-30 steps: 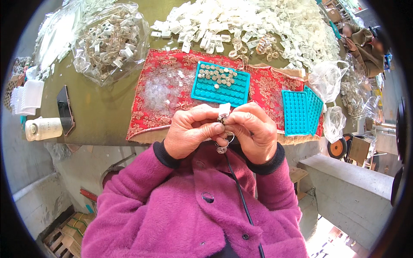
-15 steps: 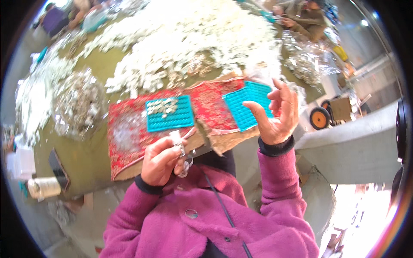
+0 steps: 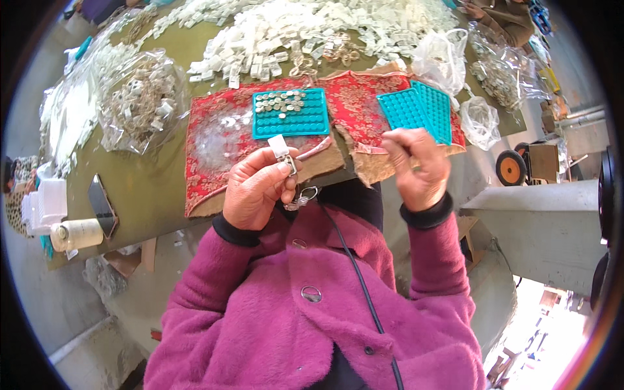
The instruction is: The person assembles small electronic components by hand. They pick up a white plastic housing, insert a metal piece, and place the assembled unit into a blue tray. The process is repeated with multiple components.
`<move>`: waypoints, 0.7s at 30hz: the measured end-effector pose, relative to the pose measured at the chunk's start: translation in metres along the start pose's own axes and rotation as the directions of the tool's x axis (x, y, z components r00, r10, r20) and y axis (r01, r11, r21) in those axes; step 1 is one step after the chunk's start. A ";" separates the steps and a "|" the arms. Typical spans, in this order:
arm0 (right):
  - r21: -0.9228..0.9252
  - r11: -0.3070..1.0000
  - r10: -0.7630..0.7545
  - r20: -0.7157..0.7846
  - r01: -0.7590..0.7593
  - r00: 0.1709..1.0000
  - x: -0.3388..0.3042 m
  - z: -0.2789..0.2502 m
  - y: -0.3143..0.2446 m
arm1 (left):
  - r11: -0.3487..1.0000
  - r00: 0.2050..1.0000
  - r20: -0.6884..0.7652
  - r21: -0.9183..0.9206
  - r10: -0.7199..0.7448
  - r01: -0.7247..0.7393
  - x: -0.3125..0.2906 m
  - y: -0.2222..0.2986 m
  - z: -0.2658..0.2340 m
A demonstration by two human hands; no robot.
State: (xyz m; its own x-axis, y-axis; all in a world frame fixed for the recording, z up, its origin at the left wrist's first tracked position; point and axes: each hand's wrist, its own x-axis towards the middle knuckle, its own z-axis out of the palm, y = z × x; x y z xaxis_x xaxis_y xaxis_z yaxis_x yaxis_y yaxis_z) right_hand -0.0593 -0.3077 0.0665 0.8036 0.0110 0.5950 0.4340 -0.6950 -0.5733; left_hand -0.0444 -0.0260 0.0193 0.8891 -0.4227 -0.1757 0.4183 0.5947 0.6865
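Observation:
My left hand (image 3: 253, 188) is closed with thumb and fingers pinching a small metal piece with a white tag (image 3: 279, 148). Below those fingers dangles a ring-shaped metallic loop (image 3: 308, 195). Raised on the right, my right hand (image 3: 419, 170) has its fingers curled in toward the thumb, slightly blurred; whether anything small is between them is hidden. Beyond my left hand lies a turquoise tray (image 3: 292, 123) with rows of hollows, and small pale round pieces (image 3: 279, 101) fill part of its far side. Behind my right hand are two more turquoise trays (image 3: 406, 109), overlapping.
Red patterned cloth pads (image 3: 214, 172) lie under the trays. A heap of white tagged pieces (image 3: 305, 29) covers the far table. Clear bags (image 3: 146, 97) of pieces stand left; a phone (image 3: 103, 205) and thread spool (image 3: 77, 234) lie nearer. Another person's sleeve (image 3: 504, 26) shows far right.
The view has shifted, so the table sits higher. My right hand's fingers have gone from spread apart to curled together. My left hand keeps its pinch on the tagged piece.

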 end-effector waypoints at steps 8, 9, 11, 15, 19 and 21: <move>0.003 0.996 -0.092 0.173 0.093 0.981 0.022 0.065 -0.010 | 0.998 0.991 -0.123 0.047 0.047 -0.041 -0.004 0.006 -0.009; -0.002 0.995 -0.099 0.210 0.102 0.973 0.027 0.075 -0.007 | 0.998 0.990 -0.131 0.049 0.049 -0.043 -0.005 0.006 -0.011; 0.067 0.993 -0.108 0.242 0.095 0.964 0.036 0.096 -0.002 | 0.998 0.992 -0.111 0.012 0.056 -0.055 -0.005 0.006 -0.016; 0.023 0.978 -0.207 0.287 0.209 0.935 0.048 0.132 0.008 | 0.999 0.994 -0.098 0.015 0.040 -0.039 -0.006 0.006 -0.021; -0.061 0.967 -0.212 0.337 0.246 0.917 0.050 0.152 0.013 | 1.000 0.995 -0.102 -0.011 0.020 -0.021 -0.006 0.006 -0.021; -0.064 0.977 -0.175 0.315 0.205 0.933 0.050 0.156 0.012 | 0.998 0.994 -0.105 -0.062 0.003 -0.009 -0.005 0.006 -0.021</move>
State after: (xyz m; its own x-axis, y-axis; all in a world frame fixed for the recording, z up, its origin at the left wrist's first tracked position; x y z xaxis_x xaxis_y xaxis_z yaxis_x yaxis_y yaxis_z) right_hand 0.0497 -0.2035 0.0016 0.8019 0.3581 0.4783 0.5625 -0.7223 -0.4024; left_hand -0.0426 -0.0060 0.0100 0.9048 -0.3466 -0.2473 0.4209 0.6399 0.6430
